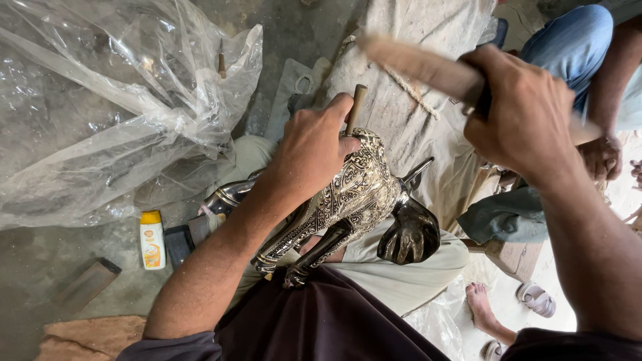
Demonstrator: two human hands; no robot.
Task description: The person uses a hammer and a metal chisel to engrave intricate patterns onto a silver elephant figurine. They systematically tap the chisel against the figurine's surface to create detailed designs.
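Steadying the engraved metal animal figure (354,200) across our lap, our left hand (311,157) pinches a thin punch (356,107) upright on its back, fingers closed around the shaft. Our right hand (525,113), fisted on a wooden mallet (421,67), hangs above and to the right, its long handle pointing toward the punch's top.

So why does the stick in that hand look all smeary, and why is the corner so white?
Head view: the wooden stick in the right hand is blurred from swinging fast; the left hand, punch and metal animal figure are sharp; daylight washes out the floor at lower right; the plastic sheet glares.
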